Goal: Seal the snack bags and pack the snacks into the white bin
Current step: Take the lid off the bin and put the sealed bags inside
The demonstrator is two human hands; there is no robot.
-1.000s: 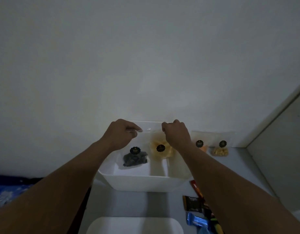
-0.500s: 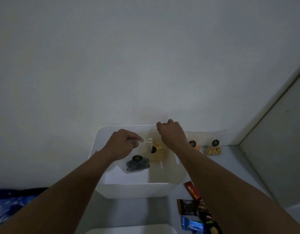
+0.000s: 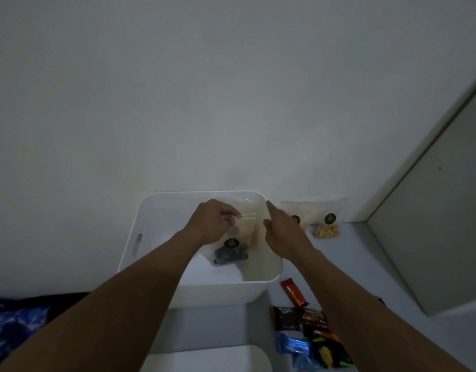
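Now the top edge of a clear snack bag (image 3: 231,253) is pinched by the fingers (image 3: 229,214) of the left hand (image 3: 210,224). The bag is held up inside the white bin (image 3: 140,232), and dark snacks are seen at its bottom, just below those fingers. The right hand (image 3: 283,237) is held over the bin's right side with nothing in it, its fingers (image 3: 274,210) straight and close together. Just to the right of these fingers, two more snack bags (image 3: 327,224) are leaned against the wall on the bench (image 3: 371,264). Well below them, nearer the person, wrapped snack bars (image 3: 292,291) are laid on the bench.
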